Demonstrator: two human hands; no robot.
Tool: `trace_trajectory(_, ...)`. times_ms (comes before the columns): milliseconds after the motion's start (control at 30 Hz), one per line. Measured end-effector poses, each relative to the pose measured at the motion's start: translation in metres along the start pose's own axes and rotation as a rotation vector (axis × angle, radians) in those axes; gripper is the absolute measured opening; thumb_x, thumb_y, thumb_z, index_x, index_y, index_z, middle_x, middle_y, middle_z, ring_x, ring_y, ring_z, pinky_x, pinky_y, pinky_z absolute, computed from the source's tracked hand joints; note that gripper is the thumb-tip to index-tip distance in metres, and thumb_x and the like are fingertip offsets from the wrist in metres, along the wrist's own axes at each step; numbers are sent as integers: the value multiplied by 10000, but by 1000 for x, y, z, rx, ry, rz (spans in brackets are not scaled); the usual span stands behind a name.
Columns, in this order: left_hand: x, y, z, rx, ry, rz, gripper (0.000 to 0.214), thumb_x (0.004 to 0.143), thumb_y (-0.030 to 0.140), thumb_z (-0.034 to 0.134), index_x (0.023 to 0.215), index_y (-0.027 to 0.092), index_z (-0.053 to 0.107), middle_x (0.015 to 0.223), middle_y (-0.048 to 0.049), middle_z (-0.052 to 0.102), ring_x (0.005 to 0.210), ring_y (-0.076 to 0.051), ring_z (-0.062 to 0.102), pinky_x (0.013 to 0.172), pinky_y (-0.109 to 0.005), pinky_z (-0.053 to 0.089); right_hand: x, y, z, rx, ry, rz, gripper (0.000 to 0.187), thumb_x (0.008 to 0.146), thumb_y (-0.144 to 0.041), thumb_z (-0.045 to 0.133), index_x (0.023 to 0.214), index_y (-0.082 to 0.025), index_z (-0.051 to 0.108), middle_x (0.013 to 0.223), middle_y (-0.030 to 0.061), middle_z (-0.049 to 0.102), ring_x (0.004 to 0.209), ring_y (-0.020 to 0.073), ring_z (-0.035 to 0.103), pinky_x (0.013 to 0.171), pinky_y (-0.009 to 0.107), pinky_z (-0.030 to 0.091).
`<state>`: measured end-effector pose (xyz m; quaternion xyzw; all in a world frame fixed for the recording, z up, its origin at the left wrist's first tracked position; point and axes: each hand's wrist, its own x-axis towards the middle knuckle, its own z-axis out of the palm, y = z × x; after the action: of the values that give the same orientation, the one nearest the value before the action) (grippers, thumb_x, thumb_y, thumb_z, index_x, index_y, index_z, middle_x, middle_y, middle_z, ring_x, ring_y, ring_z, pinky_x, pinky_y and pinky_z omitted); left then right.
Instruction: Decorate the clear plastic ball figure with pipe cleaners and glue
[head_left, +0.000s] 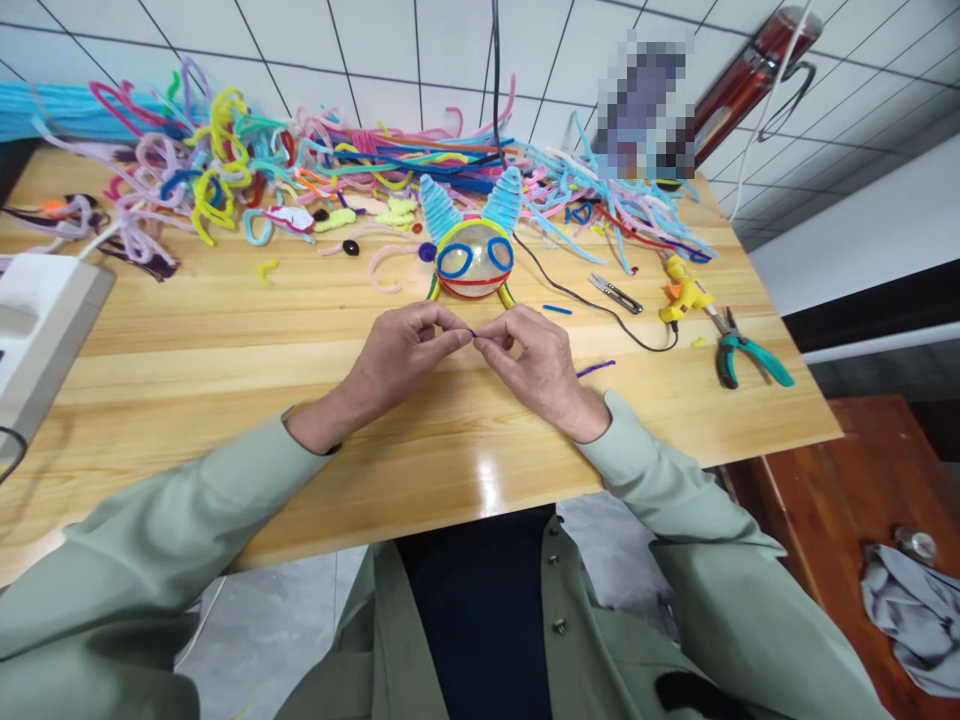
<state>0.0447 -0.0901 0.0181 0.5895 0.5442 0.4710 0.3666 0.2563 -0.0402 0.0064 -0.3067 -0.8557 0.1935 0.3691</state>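
My left hand (411, 350) and my right hand (525, 360) meet above the front half of the table, thumbs and forefingers pinched together. Between the fingertips is a short dark piece of pipe cleaner (472, 335), mostly hidden by the fingers. Just beyond the hands stands a clear round figure (474, 268) with blue eye rings, a red band, a yellow rim and light-blue pipe-cleaner ears (504, 200). A purple pipe-cleaner strip (596, 368) lies beside my right wrist. A short blue piece (557, 310) lies beyond my right hand.
Loose coloured pipe cleaners (360, 155) are heaped along the tiled wall. On the right lie small snips (616, 294), a yellow glue gun (684, 290) with its cord, and green-handled pliers (750, 355). A white power strip (49, 330) sits at the left; a red flask (742, 85) stands behind.
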Motion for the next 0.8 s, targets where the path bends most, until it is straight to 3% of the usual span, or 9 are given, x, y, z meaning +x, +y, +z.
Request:
trace_trajectory(233,-11,4,25,-497,120,-322,385,737,521,958,815,206,752,619,34,561,547,-102,380,508,-277,267,-2,-11,11,97,108,115,163,1041,-277,732,885,-239,704,806,2,714,731,167,631,730,326,521)
trace_trajectory(433,-12,4,35,-708,101,-373,466,713,573,979,781,204,703,600,53,508,499,-78,337,465,-262,227,-1,-10,15,157,115,179,164,1033,-323,764,900,-231,731,836,6,744,761,167,652,735,315,537)
trace_trajectory(567,-2,3,15,-433,33,-281,396,837,593,859,855,210,762,555,44,497,499,-116,383,481,-277,260,1,-3,8,124,74,148,156,1039,-312,755,906,-231,747,836,11,747,760,172,642,751,329,537)
trace_trajectory(700,7,5,-5,32,-21,-35,174,850,389,843,917,231,817,671,3,620,648,-171,521,592,-291,355,2,4,4,46,29,41,136,1045,-255,726,914,-232,756,840,18,743,775,182,643,788,346,531)
trace_trajectory(800,9,5,-8,189,-58,70,52,842,285,816,830,236,825,671,-2,609,674,-177,533,649,-306,370,1,5,4,-3,-12,-12,146,1062,-249,694,934,-236,762,870,33,751,800,195,648,808,360,529)
